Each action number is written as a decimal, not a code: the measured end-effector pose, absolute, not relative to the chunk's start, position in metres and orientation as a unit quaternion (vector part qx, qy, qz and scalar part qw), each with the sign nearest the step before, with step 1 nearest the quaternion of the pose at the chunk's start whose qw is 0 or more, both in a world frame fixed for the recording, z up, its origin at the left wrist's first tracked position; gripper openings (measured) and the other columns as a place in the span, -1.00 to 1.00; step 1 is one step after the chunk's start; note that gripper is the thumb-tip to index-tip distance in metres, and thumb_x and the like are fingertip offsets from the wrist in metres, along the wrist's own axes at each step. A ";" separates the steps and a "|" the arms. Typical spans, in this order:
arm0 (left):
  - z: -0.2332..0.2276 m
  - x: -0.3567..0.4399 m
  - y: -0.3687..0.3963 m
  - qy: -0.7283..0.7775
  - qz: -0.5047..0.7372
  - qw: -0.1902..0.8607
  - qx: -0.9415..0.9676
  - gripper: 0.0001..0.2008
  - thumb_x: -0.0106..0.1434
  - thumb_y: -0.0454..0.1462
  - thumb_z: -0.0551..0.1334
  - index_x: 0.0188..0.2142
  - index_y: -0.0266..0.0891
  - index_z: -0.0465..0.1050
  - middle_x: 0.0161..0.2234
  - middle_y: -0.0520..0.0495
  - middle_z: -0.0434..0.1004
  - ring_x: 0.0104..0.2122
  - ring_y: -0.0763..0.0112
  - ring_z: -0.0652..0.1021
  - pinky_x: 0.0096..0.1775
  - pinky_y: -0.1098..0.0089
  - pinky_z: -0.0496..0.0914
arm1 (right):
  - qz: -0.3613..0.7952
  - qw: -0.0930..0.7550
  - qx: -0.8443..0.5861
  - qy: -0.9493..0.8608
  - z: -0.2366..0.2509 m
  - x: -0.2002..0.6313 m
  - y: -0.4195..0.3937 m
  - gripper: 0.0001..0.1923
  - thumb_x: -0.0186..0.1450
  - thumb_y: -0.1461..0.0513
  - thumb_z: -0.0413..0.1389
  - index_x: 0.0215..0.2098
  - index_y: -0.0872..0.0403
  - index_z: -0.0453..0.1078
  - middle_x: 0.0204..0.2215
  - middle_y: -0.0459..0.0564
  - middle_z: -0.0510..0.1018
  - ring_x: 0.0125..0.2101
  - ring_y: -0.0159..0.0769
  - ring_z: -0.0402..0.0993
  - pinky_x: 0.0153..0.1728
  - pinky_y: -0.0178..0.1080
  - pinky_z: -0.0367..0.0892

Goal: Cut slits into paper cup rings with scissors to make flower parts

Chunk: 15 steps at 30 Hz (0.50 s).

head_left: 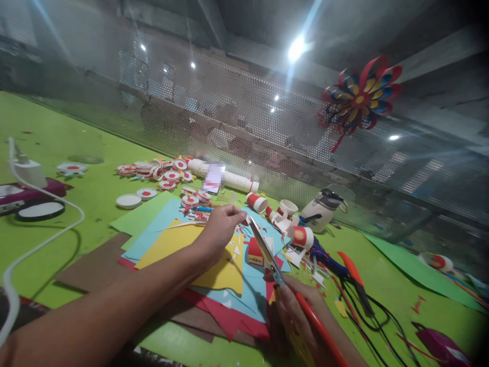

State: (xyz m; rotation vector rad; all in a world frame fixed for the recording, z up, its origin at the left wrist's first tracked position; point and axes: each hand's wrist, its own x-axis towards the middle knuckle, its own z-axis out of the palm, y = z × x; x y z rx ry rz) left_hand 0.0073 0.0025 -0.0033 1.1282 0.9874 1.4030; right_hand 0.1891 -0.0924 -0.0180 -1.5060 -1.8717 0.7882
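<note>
My left hand (220,224) reaches out over a stack of coloured paper sheets (179,239) and pinches a small paper piece (244,220) between its fingertips. My right hand (301,316) grips red-handled scissors (267,255) whose blades point up toward that piece. Yellow, blue and red sheets lie under both hands, with small paper scraps scattered on them. A small red and white paper shape (254,253) lies on the blue sheet just beside the blades.
On the green table (76,137): red-and-white paper discs (160,171), a white tube (229,178), red-and-white paper cups (282,214), a white jug (323,209), a second pair of scissors (353,275), black cords, a white cable (46,239). A paper pinwheel (359,99) hangs on the mesh wall.
</note>
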 end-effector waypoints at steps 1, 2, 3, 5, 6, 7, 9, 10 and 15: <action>-0.003 0.007 0.002 0.413 0.584 0.519 0.469 -0.84 0.02 -0.23 0.22 -0.57 -0.29 0.38 -0.54 -0.02 0.43 -0.55 0.50 0.27 -0.43 0.40 0.11 | 0.294 0.305 -0.569 -0.705 -0.018 0.189 -0.093 -0.42 0.23 -0.14 -0.13 -0.23 0.15 0.42 -0.62 -0.11 0.28 -0.57 -0.33 0.19 -0.56 -0.33 0.10; -0.003 0.007 0.002 0.414 0.582 0.520 0.468 -0.85 0.02 -0.23 0.22 -0.57 -0.29 0.38 -0.54 -0.02 0.43 -0.55 0.50 0.27 -0.42 0.40 0.11 | 0.294 0.304 -0.571 -0.704 -0.018 0.188 -0.093 -0.42 0.24 -0.14 -0.13 -0.23 0.16 0.42 -0.63 -0.11 0.26 -0.57 -0.34 0.19 -0.57 -0.33 0.09; -0.003 0.007 0.002 0.415 0.581 0.521 0.467 -0.85 0.02 -0.24 0.22 -0.57 -0.29 0.38 -0.53 -0.02 0.44 -0.54 0.49 0.28 -0.42 0.40 0.12 | 0.296 0.300 -0.572 -0.704 -0.018 0.188 -0.093 -0.42 0.24 -0.13 -0.14 -0.23 0.16 0.42 -0.64 -0.13 0.23 -0.58 -0.34 0.17 -0.58 -0.33 0.08; -0.002 0.007 0.002 0.416 0.582 0.521 0.466 -0.86 0.03 -0.25 0.21 -0.57 -0.29 0.38 -0.53 -0.02 0.44 -0.54 0.49 0.29 -0.42 0.40 0.12 | 0.297 0.293 -0.573 -0.705 -0.017 0.188 -0.093 -0.43 0.25 -0.12 -0.14 -0.21 0.17 0.41 -0.65 -0.15 0.18 -0.60 -0.37 0.14 -0.59 -0.34 0.05; -0.003 0.007 0.002 0.414 0.583 0.521 0.466 -0.86 0.03 -0.25 0.21 -0.57 -0.29 0.39 -0.54 -0.02 0.44 -0.54 0.49 0.28 -0.42 0.40 0.12 | 0.295 0.292 -0.571 -0.708 -0.016 0.188 -0.093 -0.43 0.26 -0.12 -0.14 -0.21 0.17 0.41 -0.65 -0.16 0.18 -0.60 -0.37 0.14 -0.59 -0.33 0.05; -0.003 0.007 0.002 0.413 0.584 0.521 0.467 -0.86 0.03 -0.25 0.21 -0.57 -0.29 0.39 -0.54 -0.02 0.43 -0.55 0.50 0.28 -0.42 0.40 0.11 | 0.292 0.291 -0.569 -0.712 -0.016 0.188 -0.093 -0.43 0.26 -0.11 -0.15 -0.21 0.17 0.41 -0.65 -0.15 0.19 -0.60 -0.37 0.16 -0.58 -0.33 0.07; -0.003 0.007 0.003 0.411 0.586 0.519 0.467 -0.86 0.03 -0.26 0.21 -0.58 -0.29 0.38 -0.56 -0.01 0.42 -0.57 0.51 0.26 -0.43 0.40 0.11 | 0.281 0.287 -0.561 -0.724 -0.016 0.188 -0.092 -0.43 0.26 -0.12 -0.16 -0.22 0.16 0.41 -0.63 -0.12 0.26 -0.57 -0.34 0.22 -0.53 -0.30 0.11; -0.003 0.007 0.003 0.412 0.587 0.519 0.466 -0.86 0.03 -0.26 0.21 -0.59 -0.29 0.38 -0.56 -0.01 0.42 -0.57 0.51 0.25 -0.44 0.40 0.11 | 0.281 0.285 -0.557 -0.728 -0.016 0.188 -0.092 -0.43 0.26 -0.12 -0.17 -0.22 0.15 0.40 -0.63 -0.11 0.28 -0.56 -0.32 0.24 -0.52 -0.30 0.12; -0.003 0.007 0.003 0.419 0.582 0.517 0.467 -0.86 0.03 -0.25 0.21 -0.57 -0.29 0.38 -0.55 0.00 0.41 -0.56 0.51 0.25 -0.42 0.40 0.12 | 0.298 0.285 -0.550 -0.726 -0.016 0.189 -0.092 -0.45 0.28 -0.11 -0.18 -0.23 0.15 0.38 -0.64 -0.14 0.21 -0.60 -0.35 0.17 -0.57 -0.32 0.10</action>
